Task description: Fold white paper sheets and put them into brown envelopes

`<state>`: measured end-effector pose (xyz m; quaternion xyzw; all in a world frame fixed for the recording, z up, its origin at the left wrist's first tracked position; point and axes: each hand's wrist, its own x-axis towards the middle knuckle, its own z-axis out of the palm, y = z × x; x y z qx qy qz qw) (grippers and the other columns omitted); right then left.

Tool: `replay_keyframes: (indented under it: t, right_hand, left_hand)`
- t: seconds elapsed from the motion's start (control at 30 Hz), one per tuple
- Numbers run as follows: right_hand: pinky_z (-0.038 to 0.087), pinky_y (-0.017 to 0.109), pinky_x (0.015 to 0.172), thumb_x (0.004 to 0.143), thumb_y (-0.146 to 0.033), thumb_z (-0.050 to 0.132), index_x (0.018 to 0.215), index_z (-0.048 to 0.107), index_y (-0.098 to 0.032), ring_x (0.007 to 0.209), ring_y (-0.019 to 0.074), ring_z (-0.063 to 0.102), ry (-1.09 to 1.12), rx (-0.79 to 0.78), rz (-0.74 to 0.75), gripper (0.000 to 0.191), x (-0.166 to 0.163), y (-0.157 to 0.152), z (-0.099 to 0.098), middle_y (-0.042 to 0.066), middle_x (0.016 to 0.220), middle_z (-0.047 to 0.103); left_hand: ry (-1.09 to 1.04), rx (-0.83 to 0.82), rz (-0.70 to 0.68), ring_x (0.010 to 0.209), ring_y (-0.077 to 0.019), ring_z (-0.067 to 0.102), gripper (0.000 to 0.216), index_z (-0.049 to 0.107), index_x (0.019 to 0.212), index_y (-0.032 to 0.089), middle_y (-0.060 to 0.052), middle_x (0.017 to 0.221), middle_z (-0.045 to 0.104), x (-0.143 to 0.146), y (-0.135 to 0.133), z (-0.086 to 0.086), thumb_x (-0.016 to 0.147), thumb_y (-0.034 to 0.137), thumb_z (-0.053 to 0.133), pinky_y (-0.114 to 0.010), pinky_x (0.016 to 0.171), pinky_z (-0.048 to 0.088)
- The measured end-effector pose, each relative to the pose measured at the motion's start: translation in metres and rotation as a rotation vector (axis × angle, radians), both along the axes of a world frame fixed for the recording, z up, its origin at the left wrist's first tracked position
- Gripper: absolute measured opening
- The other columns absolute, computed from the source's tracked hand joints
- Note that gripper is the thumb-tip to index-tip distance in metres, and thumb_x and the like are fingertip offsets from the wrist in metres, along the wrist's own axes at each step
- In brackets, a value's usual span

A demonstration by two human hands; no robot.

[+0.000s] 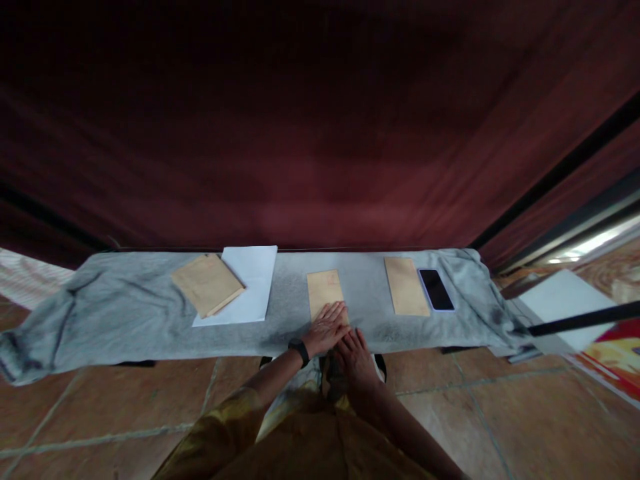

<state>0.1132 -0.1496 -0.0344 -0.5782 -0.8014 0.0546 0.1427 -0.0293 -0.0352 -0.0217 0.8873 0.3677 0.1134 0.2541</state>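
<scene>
A brown envelope (pixel 325 290) lies in the middle of a table covered by a grey cloth (pixel 125 313). My left hand (pixel 327 327) rests flat on the envelope's near end, fingers stretched out, with a black watch (pixel 299 351) on the wrist. My right hand (pixel 356 357) is at the table's front edge just right of the left hand, fingers extended and touching the cloth near the envelope's corner.
A stack of brown envelopes (pixel 207 285) sits on white paper (pixel 253 277) at the left. Another brown envelope (pixel 406 287) and a black phone (pixel 437 290) lie at the right. Dark red curtain (pixel 300 133) behind; tiled floor below.
</scene>
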Motion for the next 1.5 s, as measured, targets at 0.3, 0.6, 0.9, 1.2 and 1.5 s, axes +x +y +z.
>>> replay_keyframes:
  t: [0.3,0.6,0.9,1.2,1.5]
  right_hand:
    - [0.028,0.054,0.122,0.095,-0.016,0.046,0.153,0.041,-0.013,0.146,0.0275,0.037,-0.074,0.045,0.038,0.058,0.004,-0.002,-0.015,0.015,0.157,0.044]
    - [0.03,0.046,0.122,0.102,-0.025,0.04,0.157,0.032,-0.013,0.148,0.0236,0.036,-0.032,0.077,0.01,0.057,0.012,-0.004,-0.009,0.013,0.159,0.041]
    - [0.029,0.05,0.122,0.102,-0.029,0.045,0.151,0.043,-0.012,0.145,0.0269,0.041,-0.061,0.132,-0.079,0.052,0.019,-0.005,-0.004,0.014,0.155,0.047]
    - [0.036,0.044,0.12,0.102,-0.036,0.048,0.154,0.038,-0.014,0.144,0.0237,0.042,0.018,0.155,-0.037,0.057,-0.013,-0.005,-0.017,0.011,0.157,0.045]
    - [0.039,0.043,0.119,0.099,-0.028,0.053,0.15,0.046,-0.014,0.141,0.0242,0.047,0.037,0.092,-0.059,0.054,-0.015,0.003,-0.016,0.013,0.153,0.05]
  left_hand:
    - [0.056,0.154,-0.018,0.154,-0.0235,0.024,0.064,0.032,0.157,0.019,-0.012,0.164,0.032,-0.034,-0.05,-0.006,0.103,0.051,0.04,-0.043,0.125,0.023]
    - [0.201,0.333,-0.084,0.153,-0.0267,0.025,0.073,0.028,0.159,0.019,-0.013,0.164,0.03,-0.065,-0.065,-0.009,0.098,0.056,0.048,-0.045,0.124,0.024]
    - [0.265,0.5,-0.024,0.145,-0.0274,0.042,0.057,0.039,0.154,0.013,-0.015,0.154,0.047,-0.07,-0.061,-0.027,0.102,0.038,0.042,-0.045,0.116,0.042]
    - [0.162,0.335,0.111,0.141,-0.0235,0.048,0.048,0.053,0.143,0.019,-0.011,0.151,0.052,-0.062,-0.058,-0.022,0.099,0.016,0.035,-0.042,0.112,0.048]
    - [-0.444,-0.441,0.654,0.124,-0.0307,0.062,0.04,0.07,0.115,0.019,-0.011,0.127,0.069,-0.052,-0.051,0.021,0.075,0.028,0.068,-0.046,0.108,0.048]
